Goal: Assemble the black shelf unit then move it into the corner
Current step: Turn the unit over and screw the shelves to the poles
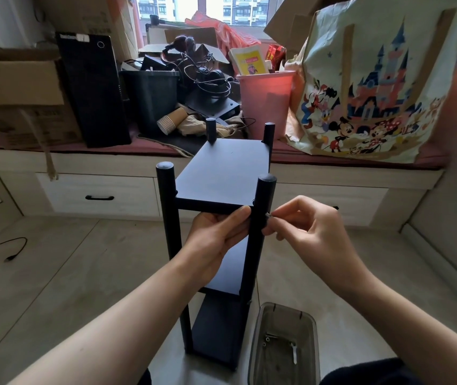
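The black shelf unit (223, 173) stands upright on the floor right in front of me, with four round posts and three flat boards. My left hand (216, 240) grips the near right post (259, 218) just under the top board, thumb pressed along its front edge. My right hand (309, 232) pinches a small dark screw (268, 216) against the outer side of that same post, level with the top board. The screw is mostly hidden by my fingertips.
A clear plastic tray (255, 343) with a few screws and a small tool sits on the floor at the shelf's right foot. Behind is a window seat with drawers (96, 195), loaded with boxes, bins, cables and a printed tote bag (374, 87). A black cable (5, 250) lies at left.
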`<state>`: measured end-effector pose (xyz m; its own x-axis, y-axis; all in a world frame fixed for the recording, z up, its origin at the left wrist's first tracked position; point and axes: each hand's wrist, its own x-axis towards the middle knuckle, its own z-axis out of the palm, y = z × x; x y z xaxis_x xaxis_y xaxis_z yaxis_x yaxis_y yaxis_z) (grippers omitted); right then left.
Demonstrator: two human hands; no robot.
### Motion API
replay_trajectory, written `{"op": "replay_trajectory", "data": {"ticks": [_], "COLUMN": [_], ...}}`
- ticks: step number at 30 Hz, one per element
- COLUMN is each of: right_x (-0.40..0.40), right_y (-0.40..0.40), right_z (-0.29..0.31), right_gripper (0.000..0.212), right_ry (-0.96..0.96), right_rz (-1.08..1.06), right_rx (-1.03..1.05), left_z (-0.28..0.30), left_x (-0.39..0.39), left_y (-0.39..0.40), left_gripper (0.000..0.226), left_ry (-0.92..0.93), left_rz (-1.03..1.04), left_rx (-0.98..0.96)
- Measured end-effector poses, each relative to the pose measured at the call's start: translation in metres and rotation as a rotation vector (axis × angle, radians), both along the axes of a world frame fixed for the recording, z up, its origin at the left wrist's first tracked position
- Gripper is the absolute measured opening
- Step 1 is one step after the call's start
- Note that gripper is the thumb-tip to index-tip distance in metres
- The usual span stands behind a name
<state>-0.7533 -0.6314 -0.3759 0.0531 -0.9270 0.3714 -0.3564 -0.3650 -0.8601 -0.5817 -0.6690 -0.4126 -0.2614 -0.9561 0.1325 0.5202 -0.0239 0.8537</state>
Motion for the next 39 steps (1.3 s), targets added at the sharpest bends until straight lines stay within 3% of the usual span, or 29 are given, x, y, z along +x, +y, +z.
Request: {"op": "replay_trajectory", "data": {"ticks": [10,21,29,39], "right_x": [-0.002,-0.009,-0.007,-0.006], "right_y": [-0.007,-0.019,-0.027,-0.030], "right_z": [-0.002,-0.010,-0.012,-0.013], "right_gripper": [0.013,0.014,0.046,0.035], "right_ry": [-0.166,-0.022,-0.116,-0.129], "right_rz": [0.087,0.025,0.300,0.322], "right_rx": [0.134,0.033,0.191,0.175], "left_z": [-0.001,0.000,0.000,0.010], "left_x": [0.000,0.000,0.000,0.011], "left_y": [-0.001,-0.002,-0.001,0.001], "left_gripper": [0.033,0.037,0.044,0.044], "left_ry": [0.000,-0.008,-0.028,-0.149], "left_rz": [-0.005,0.001,0.009,-0.011], "left_rx": [-0.002,0.014,0.004,0.075]}}
